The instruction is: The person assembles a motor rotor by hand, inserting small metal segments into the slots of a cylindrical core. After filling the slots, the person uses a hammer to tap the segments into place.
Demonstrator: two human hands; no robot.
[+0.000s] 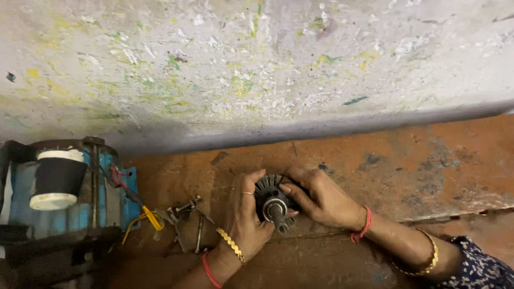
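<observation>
Head view, near edge first: left hand, red thread and gold chain at wrist, curled around left side of dark finned motor rotor, fingers closed against it. Right hand, red thread at wrist and gold bangle on forearm, clasped on right side of same rotor, thumb pressed near short steel shaft pointing toward camera. Rotor held between both hands, just above worn orange-brown workbench, near centre. Left of hands, small metal bracket with screws lying on bench. Further left, blue motor housing with red and yellow wires. Behind all, paint-flecked grey wall.
</observation>
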